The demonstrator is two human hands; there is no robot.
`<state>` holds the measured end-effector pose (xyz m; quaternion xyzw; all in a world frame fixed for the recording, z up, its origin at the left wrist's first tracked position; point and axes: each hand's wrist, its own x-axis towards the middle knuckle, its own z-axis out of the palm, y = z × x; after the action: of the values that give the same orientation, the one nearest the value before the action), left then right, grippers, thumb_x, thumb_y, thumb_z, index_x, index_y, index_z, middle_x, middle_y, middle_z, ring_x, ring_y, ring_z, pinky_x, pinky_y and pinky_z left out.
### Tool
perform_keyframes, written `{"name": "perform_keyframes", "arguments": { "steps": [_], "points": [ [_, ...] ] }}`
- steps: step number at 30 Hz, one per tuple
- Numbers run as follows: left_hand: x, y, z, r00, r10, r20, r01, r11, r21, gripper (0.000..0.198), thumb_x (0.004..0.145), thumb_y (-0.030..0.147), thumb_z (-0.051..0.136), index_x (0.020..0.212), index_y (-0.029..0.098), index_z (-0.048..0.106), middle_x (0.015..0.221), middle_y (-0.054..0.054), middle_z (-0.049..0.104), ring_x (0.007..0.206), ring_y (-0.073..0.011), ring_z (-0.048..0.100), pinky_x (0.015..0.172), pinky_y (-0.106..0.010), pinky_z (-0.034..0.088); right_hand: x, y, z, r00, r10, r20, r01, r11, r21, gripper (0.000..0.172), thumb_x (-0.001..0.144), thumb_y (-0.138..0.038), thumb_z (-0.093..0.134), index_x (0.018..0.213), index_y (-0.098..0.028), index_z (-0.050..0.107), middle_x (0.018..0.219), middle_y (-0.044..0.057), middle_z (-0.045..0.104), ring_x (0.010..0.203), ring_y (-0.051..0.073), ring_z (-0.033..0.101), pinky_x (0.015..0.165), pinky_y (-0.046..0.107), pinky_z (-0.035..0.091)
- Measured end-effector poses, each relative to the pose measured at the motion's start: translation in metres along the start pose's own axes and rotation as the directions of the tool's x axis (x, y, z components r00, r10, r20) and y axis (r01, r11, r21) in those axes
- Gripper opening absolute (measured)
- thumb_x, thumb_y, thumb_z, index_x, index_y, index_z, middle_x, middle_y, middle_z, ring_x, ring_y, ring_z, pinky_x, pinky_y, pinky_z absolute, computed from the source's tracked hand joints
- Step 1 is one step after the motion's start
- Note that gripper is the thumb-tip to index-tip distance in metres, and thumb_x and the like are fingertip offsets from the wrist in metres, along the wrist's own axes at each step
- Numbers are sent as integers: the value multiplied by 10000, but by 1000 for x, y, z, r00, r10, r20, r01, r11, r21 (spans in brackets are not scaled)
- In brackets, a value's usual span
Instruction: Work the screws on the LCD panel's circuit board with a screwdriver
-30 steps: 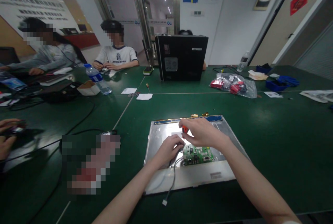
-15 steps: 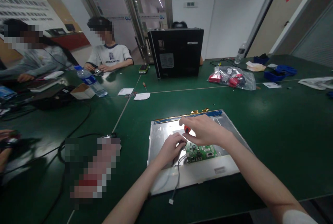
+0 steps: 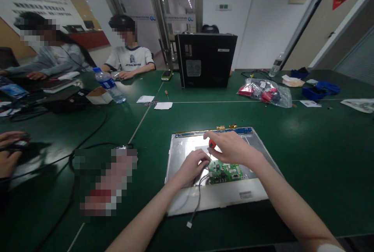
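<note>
A grey metal monitor panel [image 3: 257,189] lies back-up on the green table in front of me. A small green circuit board [image 3: 226,173] sits on its lower middle. My right hand [image 3: 230,148] is closed round a small screwdriver with a red handle [image 3: 211,144], its tip pointing down at the board's left edge. Curled beside that same edge, my left hand [image 3: 191,167] presses its fingertips down near the screwdriver tip; whether it holds anything is hidden. A grey cable with a white plug [image 3: 195,209] trails from the board over the panel's front edge.
A black computer case [image 3: 206,60] stands at the back. A clear bag of red parts [image 3: 264,93], a water bottle [image 3: 109,86], paper slips [image 3: 163,105] and a spare screwdriver [image 3: 166,94] lie beyond. Two people sit at the far left; another person's hand [image 3: 10,154] is at the left edge. Black cables [image 3: 87,135] cross the left side.
Both hands stay at the board's left edge with the screwdriver upright. The view has shifted slightly; nothing was picked up or let go.
</note>
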<state>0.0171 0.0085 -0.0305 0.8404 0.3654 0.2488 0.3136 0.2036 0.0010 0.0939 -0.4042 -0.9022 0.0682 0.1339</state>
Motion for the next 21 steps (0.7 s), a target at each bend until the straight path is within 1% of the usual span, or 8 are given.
{"name": "perform_keyframes", "arguments": {
  "steps": [3, 10, 16, 21],
  "points": [
    [0, 4, -2, 1000, -13, 5, 13, 1000, -3, 100, 848, 130, 566, 856, 185, 650, 902, -39, 665, 862, -204, 585, 809, -332, 445, 1, 1, 0, 1000, 4, 5, -4, 1000, -13, 281, 859, -246, 502, 1134, -191, 486, 840, 25, 699, 651, 175, 603, 525, 266, 251],
    [-1, 6, -4, 999, -32, 14, 32, 999, 10, 104, 865, 154, 553, 852, 183, 652, 893, -40, 667, 848, -202, 587, 781, -321, 443, 5, 3, 2, 1000, 27, 5, -27, 999, -46, 196, 881, -269, 519, 1060, -190, 501, 818, 25, 703, 647, 179, 616, 522, 257, 224],
    [-1, 4, -5, 1000, -2, 25, 3, 1000, -2, 100, 855, 146, 550, 847, 180, 644, 910, -44, 660, 858, -199, 580, 809, -326, 441, 3, 4, -3, 1000, -21, -21, 22, 999, 41, 215, 862, -242, 513, 1069, -185, 501, 846, 18, 698, 677, 170, 615, 549, 261, 240],
    [-1, 3, -7, 1000, 11, 25, -10, 999, -33, 127, 847, 112, 543, 874, 184, 644, 912, -40, 659, 868, -194, 584, 793, -311, 438, 3, 5, -3, 1000, -12, -5, 12, 999, 38, 241, 849, -209, 493, 1088, -177, 501, 852, 23, 697, 663, 164, 604, 532, 262, 225]
  ]
}}
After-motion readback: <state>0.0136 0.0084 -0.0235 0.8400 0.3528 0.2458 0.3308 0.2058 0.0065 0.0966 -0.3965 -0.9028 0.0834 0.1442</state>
